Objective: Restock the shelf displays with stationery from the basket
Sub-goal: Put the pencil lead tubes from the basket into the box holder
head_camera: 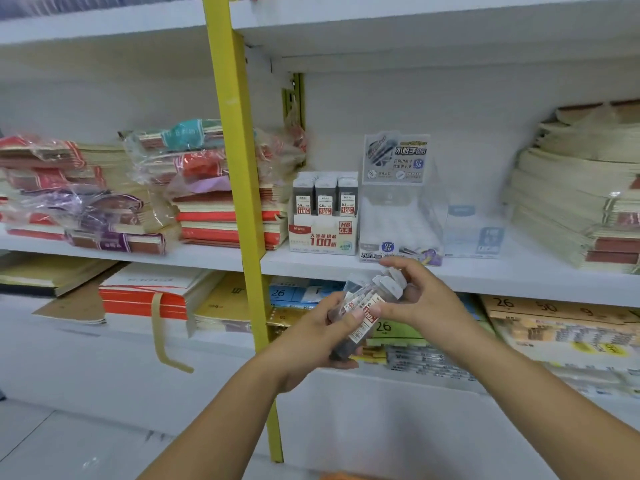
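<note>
Lead cases point(372, 289), bundled, are gripped from below by the left hand point(311, 337) and pinched at the caps by the right hand point(422, 299), below the shelf point(485, 277) edge. Three similar cases are held upright in a cardboard box point(323, 233). Contents of the clear box point(401, 216) beside it: cannot be told.

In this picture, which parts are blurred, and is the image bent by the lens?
Head view: the lead cases are smeared, the left notebook stacks soft, the display box print clearer. Head view: the yellow post leans and shelf edges bow, so yes.
</note>
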